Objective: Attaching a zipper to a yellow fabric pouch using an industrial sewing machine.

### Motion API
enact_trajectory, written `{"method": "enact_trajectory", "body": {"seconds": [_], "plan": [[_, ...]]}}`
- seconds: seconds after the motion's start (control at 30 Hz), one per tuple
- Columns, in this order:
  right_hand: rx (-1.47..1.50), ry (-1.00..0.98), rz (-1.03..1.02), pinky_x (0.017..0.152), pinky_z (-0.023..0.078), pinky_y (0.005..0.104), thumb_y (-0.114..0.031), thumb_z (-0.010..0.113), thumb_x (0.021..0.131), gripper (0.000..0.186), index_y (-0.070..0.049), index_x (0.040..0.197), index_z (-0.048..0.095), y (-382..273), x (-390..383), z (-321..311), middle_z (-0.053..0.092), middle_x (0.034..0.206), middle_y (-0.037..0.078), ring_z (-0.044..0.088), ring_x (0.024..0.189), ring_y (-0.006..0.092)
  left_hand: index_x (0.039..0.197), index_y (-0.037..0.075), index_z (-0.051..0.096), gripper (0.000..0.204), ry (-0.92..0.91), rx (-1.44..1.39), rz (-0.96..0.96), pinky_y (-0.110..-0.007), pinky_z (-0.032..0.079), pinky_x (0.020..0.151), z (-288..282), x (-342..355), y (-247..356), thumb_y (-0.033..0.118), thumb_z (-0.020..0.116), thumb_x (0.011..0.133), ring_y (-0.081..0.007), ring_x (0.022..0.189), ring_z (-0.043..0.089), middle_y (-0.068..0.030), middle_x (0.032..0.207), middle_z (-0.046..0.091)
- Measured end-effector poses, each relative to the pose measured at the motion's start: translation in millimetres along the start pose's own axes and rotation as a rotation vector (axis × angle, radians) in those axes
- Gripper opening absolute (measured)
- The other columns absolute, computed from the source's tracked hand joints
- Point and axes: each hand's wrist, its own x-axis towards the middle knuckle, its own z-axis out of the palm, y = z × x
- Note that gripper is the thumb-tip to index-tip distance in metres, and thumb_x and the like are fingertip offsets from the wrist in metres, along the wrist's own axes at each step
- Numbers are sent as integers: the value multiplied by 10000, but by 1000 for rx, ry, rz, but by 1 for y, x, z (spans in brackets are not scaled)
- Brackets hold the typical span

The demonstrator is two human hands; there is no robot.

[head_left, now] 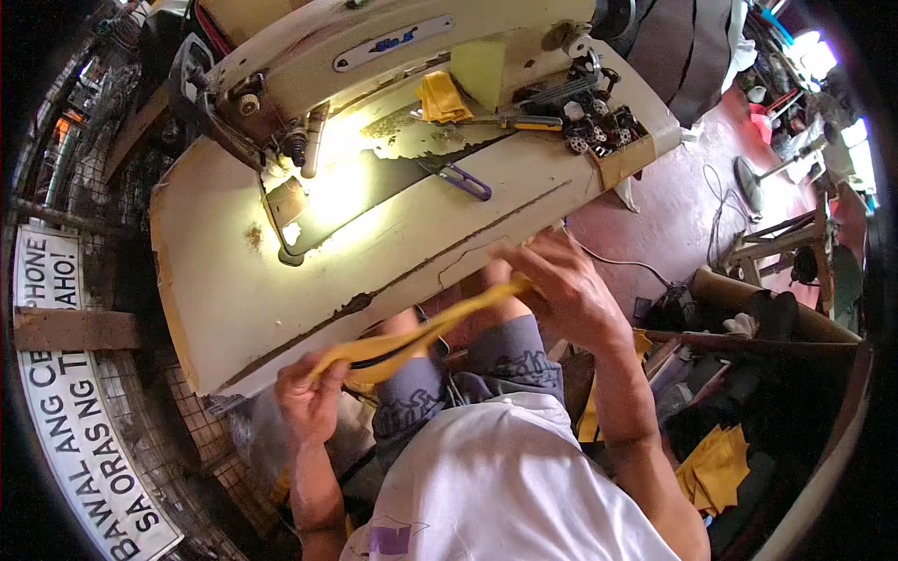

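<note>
A long strip of yellow fabric [398, 357] with a dark line along it, perhaps a zipper, stretches between my hands over my lap. My left hand [311, 397] pinches its left end, just off the table's front edge. The other end is at my right hand [571, 290], whose fingers are bent around it and slightly blurred. Behind the strip stands a cream sewing machine [393, 56]; its lamp glares on the needle area. Purple-handled thread snips [458, 180] lie on the machine table [449, 248].
Folded yellow pieces [442, 97], a yellow-and-black handled tool [531, 122] and several bobbins [599, 126] lie on the table. More yellow fabric [716, 467] is heaped at lower right. A fan [748, 182] stands on the red floor. A wire grid [201, 411] with signs runs along the left.
</note>
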Motion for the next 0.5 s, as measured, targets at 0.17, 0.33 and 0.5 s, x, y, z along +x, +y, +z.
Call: {"method": "enact_trajectory", "body": {"seconds": [0.17, 0.33, 0.5], "plan": [[-426, 198, -311, 1147, 138, 649, -150, 569, 743, 593, -28, 1322, 526, -79, 94, 49, 510, 1285, 163, 365, 1368, 360, 1180, -17, 618, 269, 525, -500, -410, -351, 505, 890, 2, -66, -51, 121, 615, 949, -191, 973, 643, -85, 1102, 666], [-183, 120, -205, 1151, 250, 532, -304, 613, 907, 521, 7, 1313, 511, -73, 65, 154, 455, 1377, 224, 346, 1366, 421, 1130, -1, 619, 225, 314, -421, -682, -336, 544, 759, 36, -112, -68, 131, 600, 949, -157, 771, 623, -61, 891, 656], [-137, 95, -211, 1153, 251, 510, -314, 603, 920, 513, 5, 1313, 516, -66, 63, 153, 460, 1399, 225, 364, 1367, 396, 1040, -16, 645, 160, 332, 515, -297, -301, 487, 651, -7, -71, -34, 81, 626, 915, -138, 730, 589, -71, 808, 617]]}}
